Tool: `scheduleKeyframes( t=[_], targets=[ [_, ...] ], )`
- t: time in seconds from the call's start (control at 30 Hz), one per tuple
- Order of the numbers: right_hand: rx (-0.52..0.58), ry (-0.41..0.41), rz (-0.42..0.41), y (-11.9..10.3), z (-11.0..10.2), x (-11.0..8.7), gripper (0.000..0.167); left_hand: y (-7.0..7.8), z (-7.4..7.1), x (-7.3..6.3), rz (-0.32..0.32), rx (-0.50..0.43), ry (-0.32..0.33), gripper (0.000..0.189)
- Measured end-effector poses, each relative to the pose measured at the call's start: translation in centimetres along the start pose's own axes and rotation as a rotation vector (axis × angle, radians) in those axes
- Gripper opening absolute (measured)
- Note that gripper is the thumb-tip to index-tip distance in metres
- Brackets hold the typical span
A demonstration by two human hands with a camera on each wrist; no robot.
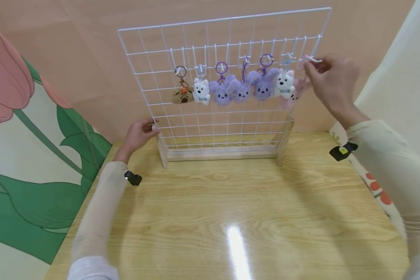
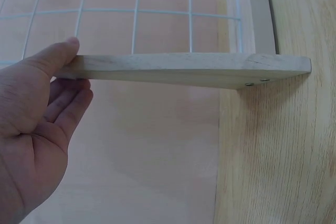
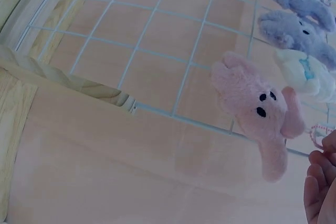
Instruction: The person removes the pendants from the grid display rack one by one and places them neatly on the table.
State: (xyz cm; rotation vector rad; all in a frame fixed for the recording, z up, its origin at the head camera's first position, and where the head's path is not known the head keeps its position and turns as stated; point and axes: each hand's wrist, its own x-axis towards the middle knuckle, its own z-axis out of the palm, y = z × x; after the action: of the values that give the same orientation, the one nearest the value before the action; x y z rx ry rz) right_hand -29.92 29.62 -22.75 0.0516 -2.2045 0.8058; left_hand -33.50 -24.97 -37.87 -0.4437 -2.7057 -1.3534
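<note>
My left hand (image 1: 138,136) grips the top of the wooden side post (image 2: 173,64) of a white wire grid rack (image 1: 218,124), thumb on one face and fingers on the other. At the rack's upper right, my right hand (image 1: 339,81) pinches the pink-and-white loop (image 3: 316,135) of a pink plush keychain (image 3: 254,103) beside a white hook (image 1: 313,59). The pink plush hangs below my fingers, partly behind a white dog plush keychain (image 1: 284,83) in the head view. The exact contact of loop and hook is hard to see.
Along the row of hooks hang a brown plush keychain (image 1: 182,95), another white dog plush (image 1: 201,91) and three purple plush keychains (image 1: 263,87). The rack stands on a wood-grain table (image 1: 203,202), before a peach backdrop (image 1: 73,50).
</note>
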Motion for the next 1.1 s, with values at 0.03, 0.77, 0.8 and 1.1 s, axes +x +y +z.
scheduleKeyframes(
  t=[0.03,0.77,0.8,1.1],
  targets=[
    [0.0,0.007,-0.006,0.0,0.0,0.0,0.037,0.0,0.0,0.0,-0.003,-0.003,-0.001,0.043],
    [0.117,0.065,-0.04,0.1,-1.0,-0.5,0.031,0.3,0.0,0.0,-0.006,0.025,0.007,0.041],
    [0.122,0.066,-0.042,0.1,-1.1,-0.5,0.031,0.3,0.0,0.0,-0.002,0.024,0.009,0.041],
    [0.121,0.126,-0.111,0.0,-1.6,-1.2,0.026,0.1,0.0,0.2,-0.001,0.008,0.011,0.042]
  ],
)
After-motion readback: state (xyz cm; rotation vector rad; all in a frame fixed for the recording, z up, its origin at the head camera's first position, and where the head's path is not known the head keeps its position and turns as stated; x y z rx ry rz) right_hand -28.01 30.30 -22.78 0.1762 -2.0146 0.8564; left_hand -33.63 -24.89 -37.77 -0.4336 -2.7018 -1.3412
